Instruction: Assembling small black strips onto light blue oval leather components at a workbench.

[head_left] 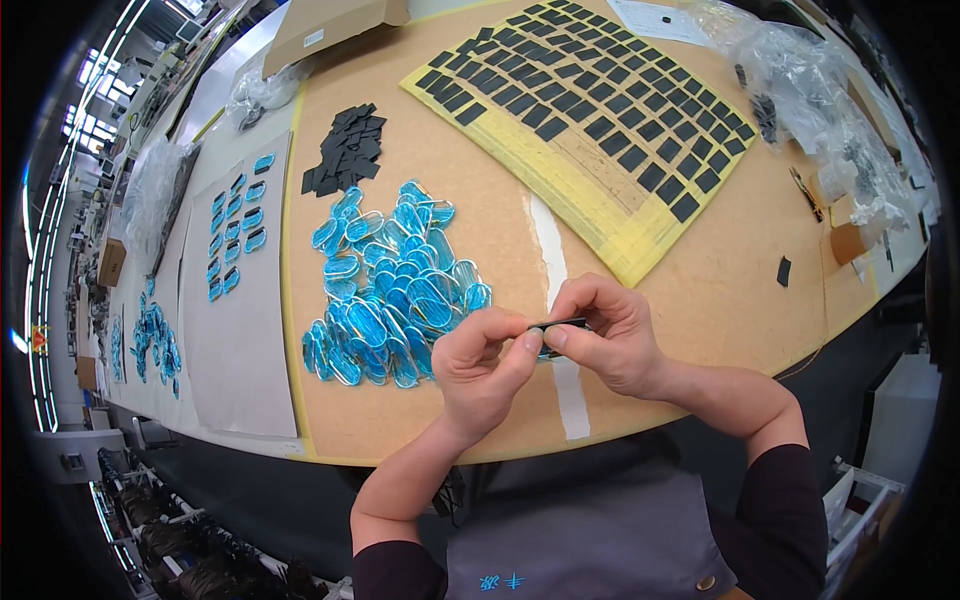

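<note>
My left hand (482, 368) and my right hand (612, 338) meet over the near edge of a brown work board (700, 290). Between their fingertips they pinch a small flat black piece (560, 324), held edge-on. Just left of my hands lies a heap of blue oval film-covered parts (392, 290). A pile of loose black rectangular pads (345, 150) sits farther back on the left. A yellow sheet (610, 235) carrying rows of black pads lies at the back, right of centre.
A grey sheet (240, 330) at the left holds rows of blue ovals (235, 235). More blue ovals (150, 335) lie farther left. Clear plastic bags (820, 95) crowd the right rear. A cardboard box (330, 25) stands at the back. A white tape strip (560, 300) crosses the board.
</note>
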Motion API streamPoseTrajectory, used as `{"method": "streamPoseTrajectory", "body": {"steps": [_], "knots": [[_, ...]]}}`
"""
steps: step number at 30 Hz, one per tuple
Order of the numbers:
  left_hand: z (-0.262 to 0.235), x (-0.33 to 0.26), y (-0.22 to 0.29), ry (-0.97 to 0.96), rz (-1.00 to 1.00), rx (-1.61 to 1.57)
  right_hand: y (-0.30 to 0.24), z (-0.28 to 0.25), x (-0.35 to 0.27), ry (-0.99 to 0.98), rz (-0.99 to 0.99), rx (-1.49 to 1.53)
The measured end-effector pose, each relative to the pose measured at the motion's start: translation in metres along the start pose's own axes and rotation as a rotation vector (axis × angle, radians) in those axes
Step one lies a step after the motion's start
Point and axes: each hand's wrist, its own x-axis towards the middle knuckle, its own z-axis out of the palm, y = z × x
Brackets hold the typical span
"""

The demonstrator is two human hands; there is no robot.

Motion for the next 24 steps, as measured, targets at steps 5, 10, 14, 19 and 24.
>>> {"method": "streamPoseTrajectory", "body": {"steps": [5,10,14,19,24], "knots": [[-0.002,0.0,-0.001,0.001,0.003,0.015,0.0,0.0,0.0,-0.002,-0.008,-0.009],[-0.001,0.002,0.001,0.004,0.002,0.045,0.0,0.0,0.0,-0.004,-0.017,-0.013],[-0.002,0.003,0.0,-0.02,0.04,0.047,0.0,0.001,0.0,-0.003,-0.018,-0.014],[0.01,0.013,0.012,0.057,-0.169,-0.18,0.001,0.001,0.005,0.088,0.063,0.095],[-0.001,0.012,0.01,0.009,-0.153,-0.118,0.003,-0.004,0.009,0.034,0.1,0.066]]}}
